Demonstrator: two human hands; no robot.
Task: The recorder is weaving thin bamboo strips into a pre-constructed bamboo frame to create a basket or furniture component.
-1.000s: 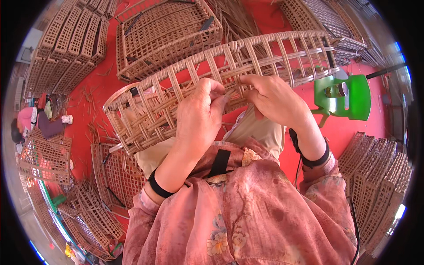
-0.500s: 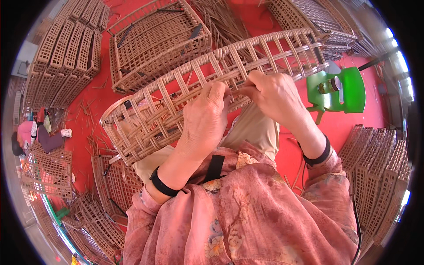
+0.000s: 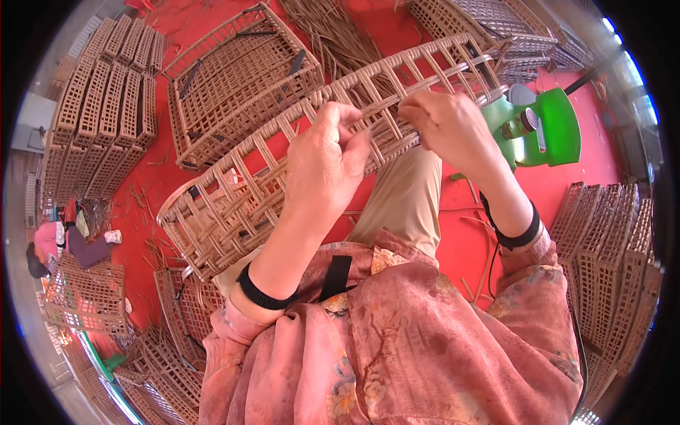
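Observation:
A long woven rattan basket [image 3: 249,157] rests tilted across my lap, its wrapped rim running from lower left to upper right. In front of its long side, my left hand [image 3: 327,159] is raised with thumb and forefinger apart and no object visible between them. To its right, my right hand [image 3: 453,129] is closed, fingertips drawn together close to the upright strips. Whatever the right fingers pinch, if anything, is too small to make out. Both hands cover part of the weave.
Beyond the basket lie another rattan basket [image 3: 244,81] and a bundle of loose strips [image 3: 333,39]. A green plastic stool [image 3: 559,131] holding a jar [image 3: 519,124] stands at right. Stacked baskets [image 3: 106,106] rise at left, more stacks [image 3: 602,255] at right. Another person [image 3: 81,244] sits far left.
My hands were close together at the weave and have moved apart. The left thumb and forefinger have spread. The basket has shifted slightly in view.

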